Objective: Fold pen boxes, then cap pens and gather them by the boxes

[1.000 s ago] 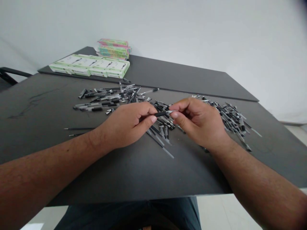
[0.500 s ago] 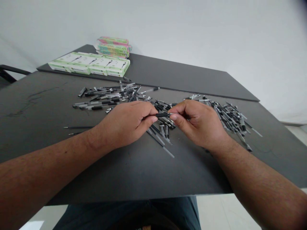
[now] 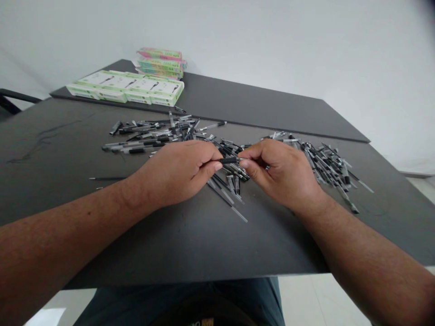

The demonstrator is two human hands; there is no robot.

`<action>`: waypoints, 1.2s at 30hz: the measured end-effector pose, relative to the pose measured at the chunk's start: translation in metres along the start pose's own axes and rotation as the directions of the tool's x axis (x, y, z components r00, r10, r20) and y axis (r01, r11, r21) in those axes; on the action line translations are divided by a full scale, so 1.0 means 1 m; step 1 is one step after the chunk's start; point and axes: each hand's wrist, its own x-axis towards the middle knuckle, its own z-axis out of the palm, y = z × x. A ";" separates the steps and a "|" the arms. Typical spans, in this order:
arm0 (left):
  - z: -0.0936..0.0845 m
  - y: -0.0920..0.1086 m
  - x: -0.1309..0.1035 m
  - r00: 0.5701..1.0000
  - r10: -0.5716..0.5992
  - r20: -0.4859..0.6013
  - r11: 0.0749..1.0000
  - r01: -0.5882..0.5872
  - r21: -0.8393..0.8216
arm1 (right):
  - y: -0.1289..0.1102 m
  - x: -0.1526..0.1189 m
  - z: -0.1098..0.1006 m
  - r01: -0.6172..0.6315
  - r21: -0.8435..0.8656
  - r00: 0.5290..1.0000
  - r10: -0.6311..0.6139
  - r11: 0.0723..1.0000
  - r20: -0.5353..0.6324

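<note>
Between my two hands, level above the table, is a pen (image 3: 229, 160) with a black ribbed grip. My left hand (image 3: 186, 170) is closed and pinches its left end between thumb and forefinger. At the other end, by the pen's tip, the thumb and fingers of my right hand (image 3: 277, 170) are pinched shut. Under and behind the hands lies a pile of pen parts (image 3: 234, 181), with dark ink refills (image 3: 222, 194) pointing toward me. The pen's left part is hidden inside my left hand.
More pen parts lie in a heap at the back left (image 3: 146, 136) and another at the right (image 3: 329, 167). White-and-green boxes (image 3: 125, 86) and a stack of colourful packs (image 3: 159, 63) stand on a raised dark board (image 3: 254, 102). A loose refill (image 3: 107, 178) lies beside my left forearm.
Both hands keep their pinch on the pen and have barely moved. The view has shifted very slightly.
</note>
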 end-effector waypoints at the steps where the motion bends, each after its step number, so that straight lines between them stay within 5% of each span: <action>1: 0.000 0.000 0.000 1.000 -0.003 0.003 1.000 0.003 -0.002 | 0.001 0.000 -0.001 0.017 -0.015 1.000 -0.017 1.000 0.002; 14: 0.000 0.001 -0.003 0.999 0.028 -0.026 0.987 -0.023 0.160 | -0.009 0.001 -0.003 -0.253 0.102 0.965 0.244 0.962 0.099; 22: -0.002 -0.001 0.001 1.000 0.013 0.010 0.998 -0.013 0.056 | -0.002 0.001 0.001 -0.031 0.021 0.999 0.030 0.999 0.026; 36: -0.002 -0.002 -0.005 0.998 0.058 -0.026 0.977 -0.051 0.209 | -0.010 0.000 0.002 -0.330 0.190 0.941 0.307 0.925 0.141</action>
